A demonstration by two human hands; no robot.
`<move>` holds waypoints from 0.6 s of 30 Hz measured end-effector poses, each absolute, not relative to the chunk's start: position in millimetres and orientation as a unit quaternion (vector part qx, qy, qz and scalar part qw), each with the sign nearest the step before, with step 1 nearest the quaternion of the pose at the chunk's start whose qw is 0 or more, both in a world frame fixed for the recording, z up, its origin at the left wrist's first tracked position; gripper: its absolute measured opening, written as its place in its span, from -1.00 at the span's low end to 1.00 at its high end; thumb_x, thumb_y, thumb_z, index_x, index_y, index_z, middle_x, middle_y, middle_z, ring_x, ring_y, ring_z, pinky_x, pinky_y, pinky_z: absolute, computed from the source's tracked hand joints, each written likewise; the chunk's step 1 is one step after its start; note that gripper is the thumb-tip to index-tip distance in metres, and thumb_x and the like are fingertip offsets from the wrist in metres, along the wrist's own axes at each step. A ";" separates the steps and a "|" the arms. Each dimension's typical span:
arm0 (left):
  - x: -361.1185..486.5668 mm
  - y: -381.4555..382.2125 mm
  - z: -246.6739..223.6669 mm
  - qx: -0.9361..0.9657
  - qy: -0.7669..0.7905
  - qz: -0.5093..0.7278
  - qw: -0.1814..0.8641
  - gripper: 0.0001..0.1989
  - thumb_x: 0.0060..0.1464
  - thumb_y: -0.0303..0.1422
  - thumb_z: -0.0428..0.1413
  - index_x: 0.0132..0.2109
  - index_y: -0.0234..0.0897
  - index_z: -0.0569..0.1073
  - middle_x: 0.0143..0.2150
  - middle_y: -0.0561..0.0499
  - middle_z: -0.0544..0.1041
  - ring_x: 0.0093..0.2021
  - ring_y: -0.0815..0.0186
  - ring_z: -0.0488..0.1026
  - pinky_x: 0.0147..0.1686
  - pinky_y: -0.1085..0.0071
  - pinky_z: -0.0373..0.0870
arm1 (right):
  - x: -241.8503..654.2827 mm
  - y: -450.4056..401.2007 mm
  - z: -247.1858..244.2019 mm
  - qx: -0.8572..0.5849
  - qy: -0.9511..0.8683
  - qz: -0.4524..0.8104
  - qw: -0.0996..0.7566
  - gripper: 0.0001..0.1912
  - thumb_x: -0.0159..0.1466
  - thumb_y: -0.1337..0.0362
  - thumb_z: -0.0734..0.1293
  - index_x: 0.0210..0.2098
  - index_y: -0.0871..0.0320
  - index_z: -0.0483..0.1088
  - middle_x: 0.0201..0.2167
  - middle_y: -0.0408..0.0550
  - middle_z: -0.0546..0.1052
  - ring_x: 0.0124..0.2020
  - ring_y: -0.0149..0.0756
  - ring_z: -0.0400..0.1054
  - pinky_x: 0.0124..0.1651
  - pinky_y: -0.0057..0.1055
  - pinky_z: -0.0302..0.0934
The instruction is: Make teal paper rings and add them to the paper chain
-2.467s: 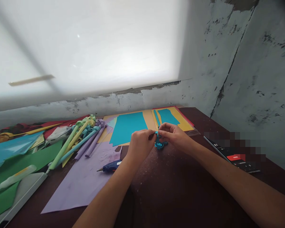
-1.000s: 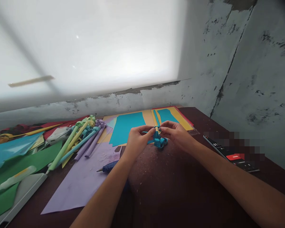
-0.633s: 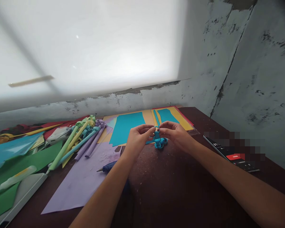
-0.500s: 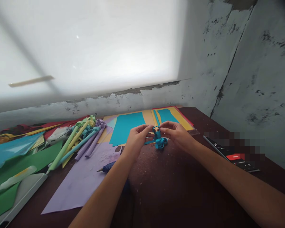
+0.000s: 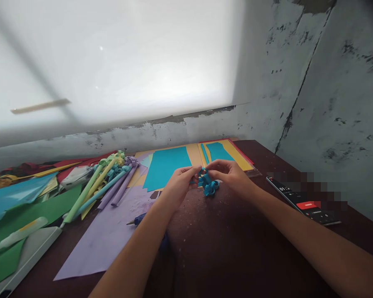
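A blue looped paper strip [image 5: 210, 186] hangs between my two hands, its curled loops bunched at the lower end just over the dark table [image 5: 224, 240]. My left hand [image 5: 183, 182] pinches the strip from the left, thumb and forefinger at its upper loop. From the right, my right hand [image 5: 228, 174] pinches the same upper loop with thumb and fingertips. Behind the hands lie a blue paper sheet [image 5: 164, 163] and a thin blue paper roll [image 5: 204, 153]. Below my left forearm, a blue glue gun [image 5: 139, 219] is partly hidden, its nozzle pointing left.
Rolled paper stems with curled tops, among them a green one [image 5: 83, 194] and a purple one [image 5: 124, 186], lie at left. A purple sheet [image 5: 90, 248] spreads beneath the glue gun. At far left are green paper [image 5: 62, 205] and a glue bottle [image 5: 21, 234]. A phone [image 5: 301, 203] lies right.
My left hand has shifted slightly right and down. The upper loop of the blue strip has tilted and sits a little lower between my fingers.
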State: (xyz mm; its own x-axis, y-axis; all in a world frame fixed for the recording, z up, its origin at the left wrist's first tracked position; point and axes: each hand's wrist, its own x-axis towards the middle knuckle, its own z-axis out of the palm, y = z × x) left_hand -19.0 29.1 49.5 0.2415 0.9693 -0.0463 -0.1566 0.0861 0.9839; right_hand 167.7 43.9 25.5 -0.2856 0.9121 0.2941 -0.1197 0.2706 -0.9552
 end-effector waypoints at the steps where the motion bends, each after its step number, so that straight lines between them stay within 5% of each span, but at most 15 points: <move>1: -18.7 29.0 49.6 0.496 0.411 0.457 0.613 -0.58 -0.12 -0.09 0.39 -0.48 -0.34 0.45 -0.45 0.05 0.35 -0.41 0.41 0.26 -0.39 0.45 0.25 | 167.8 44.1 25.0 -0.321 -0.620 0.507 0.505 -0.75 0.11 0.11 0.53 -0.28 0.10 0.59 -0.26 -0.05 0.66 -0.19 -0.19 0.53 -0.07 -0.24 0.39; 18: -16.8 30.3 42.8 0.468 0.377 0.473 0.644 -0.69 -0.14 -0.22 0.43 -0.39 -0.38 0.58 -0.44 0.07 0.39 -0.45 0.47 0.24 -0.40 0.48 0.20 | 167.1 40.9 26.1 -0.312 -0.674 0.436 0.508 -0.74 0.21 0.04 0.49 -0.27 0.08 0.63 -0.27 -0.02 0.68 -0.19 -0.12 0.56 -0.09 -0.20 0.42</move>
State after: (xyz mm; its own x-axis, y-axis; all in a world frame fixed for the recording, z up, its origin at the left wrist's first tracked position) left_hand -16.8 30.3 42.8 0.2686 0.9623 -0.0433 -0.2557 0.1146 0.9599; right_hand 167.1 40.9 26.1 -0.2890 0.8639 0.4124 -0.0217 0.4248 -0.9050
